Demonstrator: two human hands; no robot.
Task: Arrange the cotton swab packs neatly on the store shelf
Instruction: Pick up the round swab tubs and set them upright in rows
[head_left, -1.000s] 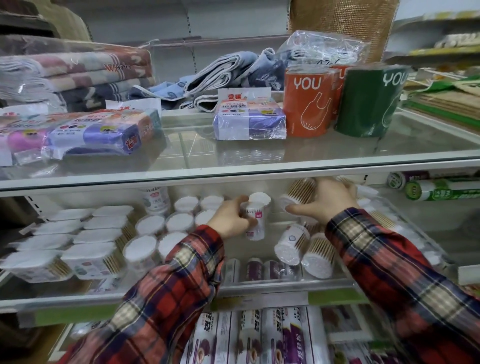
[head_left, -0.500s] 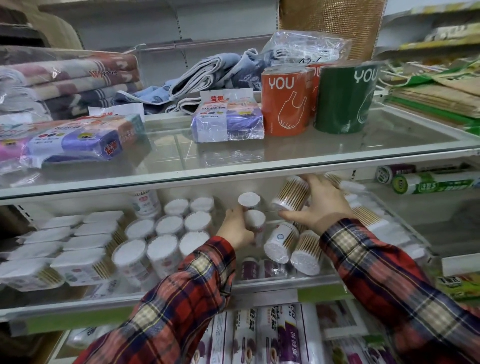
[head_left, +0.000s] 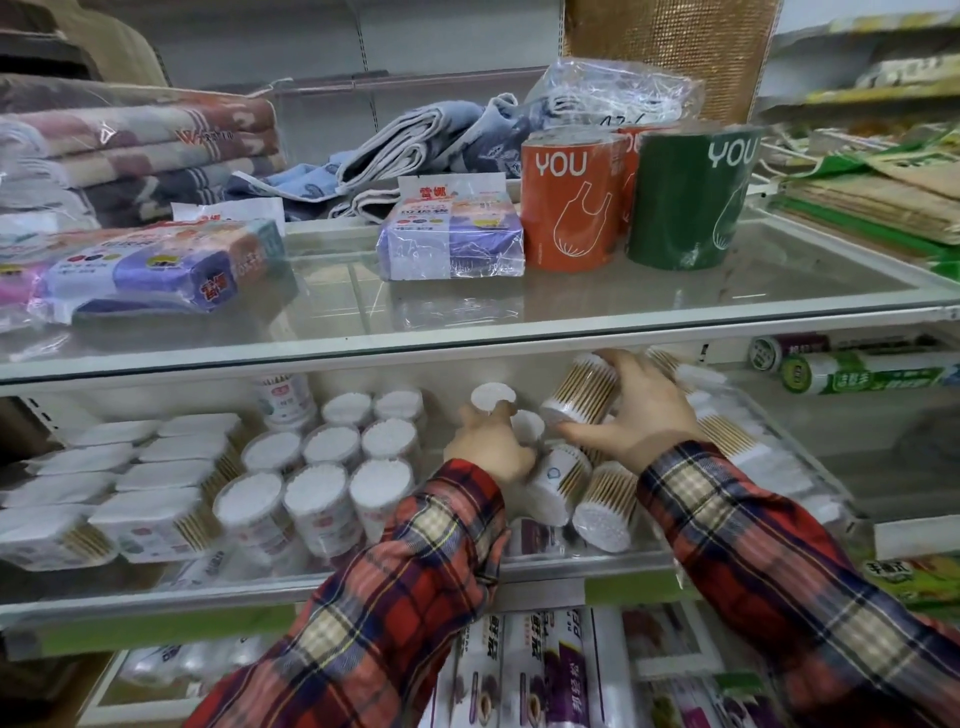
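**What the shelf and sleeves are hiding**

The left hand is covering most of an upright swab tub, its fingertips blurring. The right hand is masking part of a tilted swab pack. The bottom edge is cutting off both plaid sleeves. Label print is staying unreadable.

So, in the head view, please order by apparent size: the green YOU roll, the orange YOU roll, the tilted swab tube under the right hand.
1. green YOU roll
2. orange YOU roll, nearly alike, ranking unsure
3. tilted swab tube, clearly smallest
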